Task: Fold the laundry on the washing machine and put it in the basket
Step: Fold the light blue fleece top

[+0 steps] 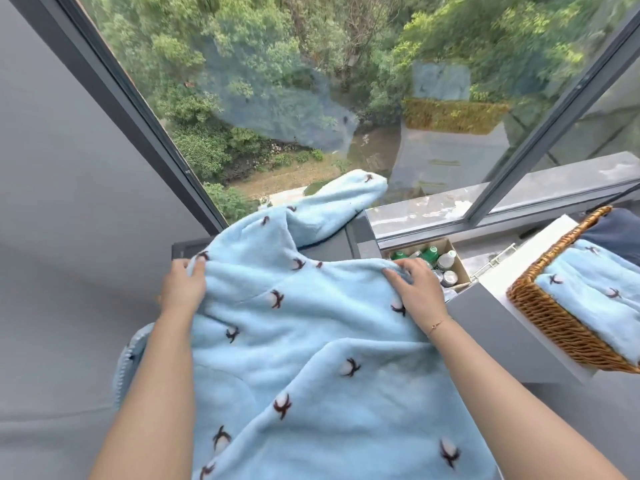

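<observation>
While both forearms reach forward from the lower edge of the view, each hand takes hold of the far edge of a light blue fleece garment (311, 341) patterned with small dark and white motifs. Left hand (183, 289): set at the garment's left corner, back of the hand upward, fingers (199, 270) curled over the fabric edge and pinching it against the palm. Right hand (415, 289): set at the right side of the same edge, wrist slightly bent, fingers (398, 273) bent and gathered on a fold of fleece, gripping it; a thin bracelet (437, 324) circles the wrist. The garment lies spread and rumpled over the grey washing machine (332, 244), covering most of its top and draping toward the viewer between the arms; one sleeve (339, 202) trails away toward the window (311, 98).

To the right, a wicker basket (547, 320) stands on a white bench (519, 265), well apart from the hands. It holds a folded piece (595, 292) of the same blue fleece, with a dark blue item (616, 230) behind it. Between machine and bench, a cardboard box (429, 251) holds bottles (445, 259) with green and white caps, just beyond the right hand's fingertips. Trees show through the glass.
</observation>
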A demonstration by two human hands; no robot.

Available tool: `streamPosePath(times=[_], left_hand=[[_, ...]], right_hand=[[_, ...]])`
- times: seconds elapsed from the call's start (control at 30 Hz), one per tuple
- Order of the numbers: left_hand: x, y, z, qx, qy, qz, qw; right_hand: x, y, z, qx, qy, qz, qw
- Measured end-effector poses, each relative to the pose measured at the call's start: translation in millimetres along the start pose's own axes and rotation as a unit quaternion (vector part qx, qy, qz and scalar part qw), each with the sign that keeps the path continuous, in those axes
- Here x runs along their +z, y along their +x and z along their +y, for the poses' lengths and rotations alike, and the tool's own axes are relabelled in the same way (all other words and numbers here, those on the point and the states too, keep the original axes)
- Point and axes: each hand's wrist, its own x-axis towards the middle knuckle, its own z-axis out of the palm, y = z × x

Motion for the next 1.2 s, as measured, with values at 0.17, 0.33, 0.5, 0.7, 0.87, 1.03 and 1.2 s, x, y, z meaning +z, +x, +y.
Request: streamPosePath(times=[0.17,0.33,0.5,0.7,0.87,1.03,1.2], left_hand=[[13,-2,-20,0.075,0.059,-0.048,0.994],[6,-5,-11,0.101,-0.062,0.026,0.993],[10,-4,-19,0.074,-0.041,0.035,0.996],[9,-5,-4,0.093,-0.155,0.003,0.983],[-16,-36,17,0.161,-0.304,-0.006,0.939],[-45,-88,-21,0.158,-0.323,-0.003,0.933],[-25,-136,-96,0.072,-0.227,-0.102,0.966]], right_hand=[[-19,14,-11,-0.036,0.076,0.071,0.994],[-39,39,-23,0.021,0.000,-0.054,0.998],[-45,58,4,0.091,-0.039,-0.147,0.984],[-48,41,24,0.067,-0.181,-0.207,0.959],[-61,27,28,0.032,-0.195,0.006,0.980],[-62,-62,43,-0.018,-0.164,0.188,0.968],[-29,-119,75,0.181,-0.236,-0.009,0.955]])
